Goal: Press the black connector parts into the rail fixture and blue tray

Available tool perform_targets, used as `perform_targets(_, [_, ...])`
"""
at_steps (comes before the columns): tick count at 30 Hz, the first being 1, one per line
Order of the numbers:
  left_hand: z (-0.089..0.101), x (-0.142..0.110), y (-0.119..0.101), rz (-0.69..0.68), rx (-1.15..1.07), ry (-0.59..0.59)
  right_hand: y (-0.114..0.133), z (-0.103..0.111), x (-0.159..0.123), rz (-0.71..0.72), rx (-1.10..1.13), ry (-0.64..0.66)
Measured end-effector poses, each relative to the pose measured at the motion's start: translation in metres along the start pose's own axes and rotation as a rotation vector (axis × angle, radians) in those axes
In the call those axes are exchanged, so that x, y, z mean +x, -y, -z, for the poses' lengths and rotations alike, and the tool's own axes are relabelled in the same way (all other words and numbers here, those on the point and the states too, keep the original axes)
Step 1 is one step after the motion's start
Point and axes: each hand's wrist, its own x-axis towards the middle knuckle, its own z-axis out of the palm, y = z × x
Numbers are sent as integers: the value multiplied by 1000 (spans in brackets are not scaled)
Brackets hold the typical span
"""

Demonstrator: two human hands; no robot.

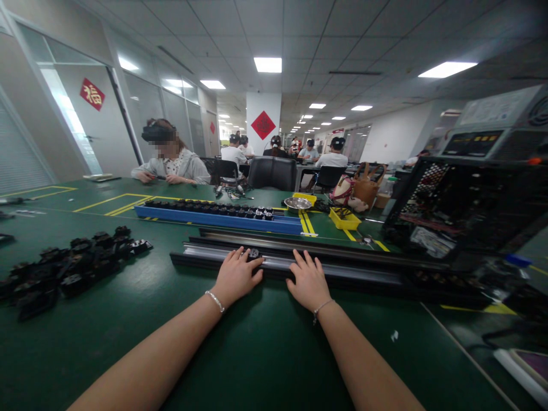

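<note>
A long black rail with a shiny metal channel (363,273) lies across the table in front of me. My left hand (236,278) rests on it, fingers stretched forward and the thumb apart. Right by its fingertips, a small black part (254,254) sits in the channel; whether the fingers press on it I cannot tell. Farther right along the same rail, my right hand (309,279) lies with its fingers spread and holds nothing. Several dark parts (445,278) sit at the rail's right end. Just behind runs a second dark rail (342,249).
Many black parts (92,254) lie in a heap at the left. Beyond the rails stand a blue tray (214,219) lined with black parts, a metal bowl (297,203) and a yellow bin (345,219). An open computer case (462,211) stands right. A person (177,160) works across the table.
</note>
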Motion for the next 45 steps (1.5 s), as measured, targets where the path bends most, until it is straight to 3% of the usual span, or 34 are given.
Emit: perform_targets(45, [3, 3, 16, 75, 71, 13, -1, 1, 0, 2, 6, 1])
